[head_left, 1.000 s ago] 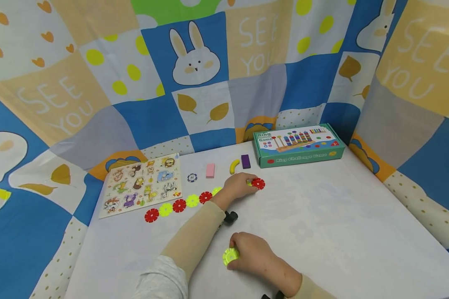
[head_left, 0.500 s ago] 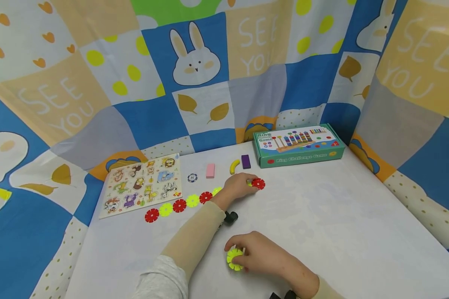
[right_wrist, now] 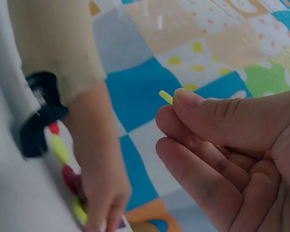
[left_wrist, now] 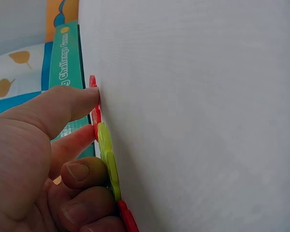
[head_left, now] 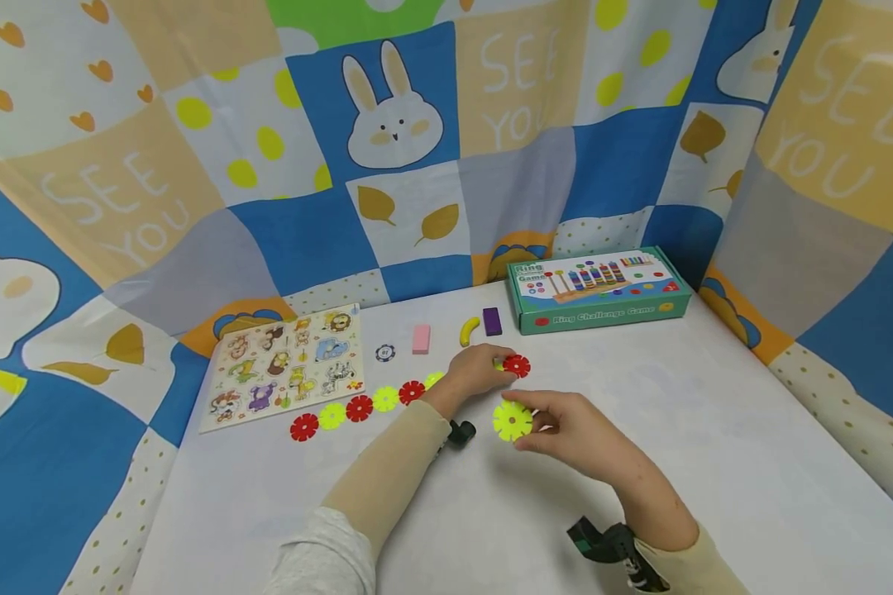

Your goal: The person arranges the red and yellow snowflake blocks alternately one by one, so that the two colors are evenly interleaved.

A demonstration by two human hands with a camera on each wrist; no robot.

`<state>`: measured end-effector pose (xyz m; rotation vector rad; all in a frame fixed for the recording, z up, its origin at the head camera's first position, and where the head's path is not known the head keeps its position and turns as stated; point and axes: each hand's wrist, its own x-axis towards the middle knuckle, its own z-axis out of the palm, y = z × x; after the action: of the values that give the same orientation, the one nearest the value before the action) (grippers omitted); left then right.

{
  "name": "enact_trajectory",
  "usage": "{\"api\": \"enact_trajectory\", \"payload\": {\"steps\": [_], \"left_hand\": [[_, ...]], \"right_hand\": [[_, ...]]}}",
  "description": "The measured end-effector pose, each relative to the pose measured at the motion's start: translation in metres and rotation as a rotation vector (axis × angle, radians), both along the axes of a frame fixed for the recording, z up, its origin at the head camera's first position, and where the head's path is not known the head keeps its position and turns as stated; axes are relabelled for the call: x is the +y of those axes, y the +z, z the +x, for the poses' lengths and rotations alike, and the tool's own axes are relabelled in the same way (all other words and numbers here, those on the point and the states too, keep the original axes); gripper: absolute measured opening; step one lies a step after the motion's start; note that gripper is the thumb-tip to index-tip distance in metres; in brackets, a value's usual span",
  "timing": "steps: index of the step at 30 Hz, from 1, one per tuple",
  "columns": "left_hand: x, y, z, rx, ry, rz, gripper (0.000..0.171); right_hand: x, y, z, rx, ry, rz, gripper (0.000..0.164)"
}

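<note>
A row of flat, notched flower-shaped discs, alternating red and yellow, runs across the white table from a red disc [head_left: 304, 427] at its left end. My left hand [head_left: 479, 370] pinches the red disc [head_left: 518, 366] at the right end between thumb and index finger. Its other fingers are curled against a yellow disc [left_wrist: 106, 150] beside it, and the hand hides part of the row. Above the table, nearer me, my right hand [head_left: 575, 426] holds a loose yellow disc [head_left: 508, 410] by its edge between thumb and fingers. That disc shows edge-on in the right wrist view.
Behind the row lie an animal puzzle board [head_left: 283, 368], a poker chip [head_left: 385, 353], a pink block [head_left: 421, 339], a yellow banana piece [head_left: 470, 331] and a purple block [head_left: 493, 321]. A green game box [head_left: 603, 291] stands at the back right, against the patterned curtain [head_left: 402, 231].
My right hand has lifted the yellow disc and carried it forward and to the right, closer to the row's end, turning its face toward the head view. The left hand has stayed in place.
</note>
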<state>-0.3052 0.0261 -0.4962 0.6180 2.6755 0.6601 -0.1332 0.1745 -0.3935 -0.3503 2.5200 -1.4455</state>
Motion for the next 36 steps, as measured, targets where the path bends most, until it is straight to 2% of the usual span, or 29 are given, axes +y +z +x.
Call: {"api": "enact_trajectory", "payload": {"steps": [4, 7, 10, 13, 17, 21, 24, 27, 32, 36], "left_hand": [[-0.001, 0.0, 0.0, 0.013, -0.008, -0.006, 0.052], [-0.002, 0.001, 0.0, 0.015, -0.015, -0.008, 0.051], [-0.003, 0.001, -0.002, 0.012, -0.022, -0.005, 0.05], [-0.003, 0.0, -0.003, 0.018, -0.032, -0.014, 0.05], [-0.003, 0.0, -0.003, 0.027, -0.036, -0.021, 0.05], [-0.001, 0.001, -0.001, 0.026, -0.038, -0.025, 0.05], [0.001, 0.0, -0.001, 0.024, -0.039, -0.03, 0.05], [0.0, 0.001, 0.0, 0.025, -0.031, -0.029, 0.049], [0.0, 0.004, 0.003, 0.015, -0.035, -0.018, 0.049], [-0.001, 0.002, 0.002, 0.023, -0.034, -0.025, 0.05]], "right_hand": [[0.014, 0.004, -0.015, 0.037, -0.11, 0.033, 0.059], [0.024, -0.001, -0.032, 0.049, -0.187, 0.018, 0.059], [0.036, -0.013, -0.053, 0.042, -0.253, 0.006, 0.059], [0.048, -0.028, -0.074, 0.018, -0.294, 0.038, 0.058], [0.062, -0.048, -0.099, -0.027, -0.319, 0.109, 0.058], [0.073, -0.069, -0.117, -0.104, -0.325, 0.139, 0.057], [0.078, -0.083, -0.127, -0.167, -0.328, 0.14, 0.058], [0.08, -0.095, -0.134, -0.192, -0.325, 0.142, 0.059], [0.08, -0.101, -0.136, -0.194, -0.304, 0.165, 0.057], [0.074, -0.105, -0.138, -0.194, -0.303, 0.17, 0.055]]}}
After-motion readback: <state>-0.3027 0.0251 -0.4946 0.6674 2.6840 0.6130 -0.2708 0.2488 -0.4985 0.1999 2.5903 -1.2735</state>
